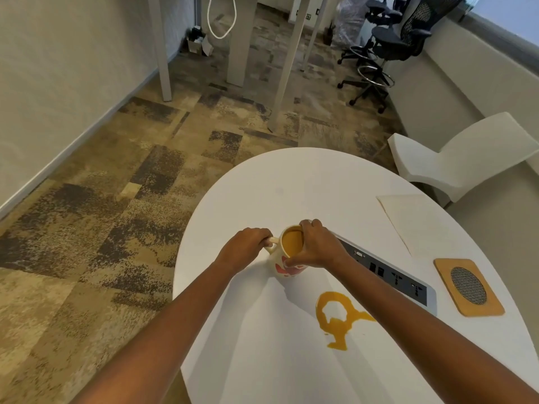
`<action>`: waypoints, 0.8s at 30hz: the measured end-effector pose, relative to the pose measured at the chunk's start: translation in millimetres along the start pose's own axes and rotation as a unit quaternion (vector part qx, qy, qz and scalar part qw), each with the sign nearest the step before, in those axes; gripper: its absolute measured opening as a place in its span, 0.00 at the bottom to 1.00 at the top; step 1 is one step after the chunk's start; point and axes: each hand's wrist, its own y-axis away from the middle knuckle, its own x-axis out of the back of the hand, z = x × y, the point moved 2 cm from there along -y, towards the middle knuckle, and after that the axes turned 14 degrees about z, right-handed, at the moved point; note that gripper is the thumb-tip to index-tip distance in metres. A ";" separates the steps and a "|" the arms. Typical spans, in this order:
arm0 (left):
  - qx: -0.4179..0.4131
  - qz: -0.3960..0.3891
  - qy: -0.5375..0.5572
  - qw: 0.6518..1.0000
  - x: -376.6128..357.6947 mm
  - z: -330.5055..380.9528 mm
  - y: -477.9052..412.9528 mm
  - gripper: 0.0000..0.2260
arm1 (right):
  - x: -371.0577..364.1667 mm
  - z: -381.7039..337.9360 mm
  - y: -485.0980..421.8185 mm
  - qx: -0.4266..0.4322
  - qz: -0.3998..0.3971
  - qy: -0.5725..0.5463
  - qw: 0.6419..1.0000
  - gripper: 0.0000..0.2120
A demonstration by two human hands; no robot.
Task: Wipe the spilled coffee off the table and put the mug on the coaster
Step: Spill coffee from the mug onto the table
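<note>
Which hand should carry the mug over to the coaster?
Probably the right hand. Its fingers grip the mug at the rim, and the coaster lies on that side. The left hand holds the handle but would have to reach across.

- Bright, even daylight comes in from the window [509,16] at the upper right.
- The white table [306,182] carries soft grey shadows beneath both forearms [163,330].
- Wide-angle distortion bends the walls [58,83] and edges.
- The far office chairs [390,39] look slightly soft.
</note>
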 end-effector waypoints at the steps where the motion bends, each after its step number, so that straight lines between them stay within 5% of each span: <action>1: 0.003 -0.001 -0.001 1.000 -0.4 -1.9 -0.2 0.09 | -2.0 -0.8 -1.2 0.001 -0.002 0.000 1.000 0.42; 24: 0.035 -0.006 0.011 0.999 -9.1 -18.8 -1.3 0.09 | -18.0 -4.0 -9.5 -0.006 -0.008 0.012 1.000 0.41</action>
